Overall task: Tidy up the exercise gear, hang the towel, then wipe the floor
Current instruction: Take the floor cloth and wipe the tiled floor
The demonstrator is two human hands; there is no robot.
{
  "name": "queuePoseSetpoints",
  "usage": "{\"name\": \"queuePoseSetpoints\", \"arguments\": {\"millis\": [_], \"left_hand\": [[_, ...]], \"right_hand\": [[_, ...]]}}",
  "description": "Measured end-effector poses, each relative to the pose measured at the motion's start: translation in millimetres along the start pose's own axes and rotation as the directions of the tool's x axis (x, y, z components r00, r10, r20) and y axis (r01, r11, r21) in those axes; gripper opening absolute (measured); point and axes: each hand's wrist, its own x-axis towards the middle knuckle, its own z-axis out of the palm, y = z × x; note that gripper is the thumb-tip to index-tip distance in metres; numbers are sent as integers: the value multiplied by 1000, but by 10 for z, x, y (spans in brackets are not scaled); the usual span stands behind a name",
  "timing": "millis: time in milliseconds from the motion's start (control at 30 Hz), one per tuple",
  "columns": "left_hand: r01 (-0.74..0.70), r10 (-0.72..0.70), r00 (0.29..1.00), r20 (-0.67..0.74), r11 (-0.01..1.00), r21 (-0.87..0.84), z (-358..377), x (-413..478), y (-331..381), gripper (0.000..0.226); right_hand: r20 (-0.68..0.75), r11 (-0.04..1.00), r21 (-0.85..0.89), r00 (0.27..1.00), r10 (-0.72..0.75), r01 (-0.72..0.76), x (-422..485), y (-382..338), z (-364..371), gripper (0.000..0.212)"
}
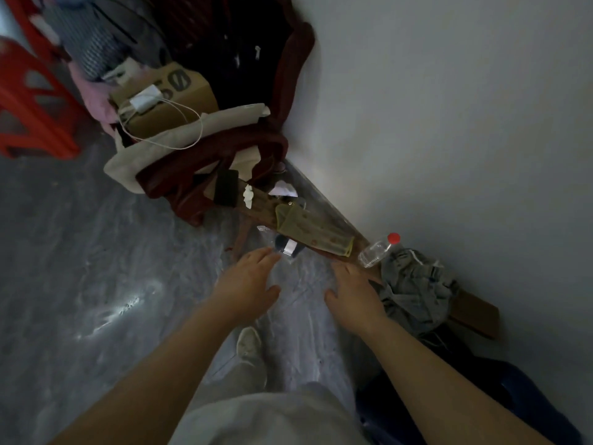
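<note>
Both my hands reach down over the grey floor (80, 252) beside the white wall. My left hand (248, 281) has its fingers straight, its fingertips just short of a small dark and white object (287, 246) in clear wrapping. My right hand (354, 295) is spread flat and holds nothing, close beside a crumpled grey cloth (417, 290). A yellowish patterned towel (309, 231) lies on a brown board (475, 311) along the wall. A clear plastic bottle (377, 250) with a red cap lies beyond my right hand.
A pile of dark red and cream clothes (205, 162) with a cardboard box (167, 101) and a white charger cable fills the corner. A black phone (226, 187) lies on the pile. Red plastic stools (29, 101) stand at left. Dark blue fabric (481, 396) lies at lower right.
</note>
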Motion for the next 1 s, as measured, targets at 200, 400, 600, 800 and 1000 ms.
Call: {"name": "queuePoseSetpoints", "arguments": {"millis": [200, 400, 600, 800, 1000], "left_hand": [[10, -12, 990, 138, 1000, 20, -97, 886, -235, 72], [118, -101, 965, 241, 992, -54, 221, 1748, -450, 76], [293, -248, 925, 287, 948, -124, 672, 2451, -552, 76], [556, -454, 818, 353, 782, -283, 1201, 3030, -668, 76], [637, -518, 771, 371, 627, -448, 1530, 3394, -720, 80]], "right_hand": [[39, 997, -9, 996, 79, -79, 783, 105, -71, 53], [133, 987, -85, 980, 150, -139, 1623, 479, 176, 43], [187, 982, -188, 980, 73, -37, 2435, 790, 559, 55], [254, 969, -243, 963, 95, -31, 3026, 1051, 884, 69], [380, 964, -266, 921, 91, 15, 3382, 1178, 1115, 87]]}}
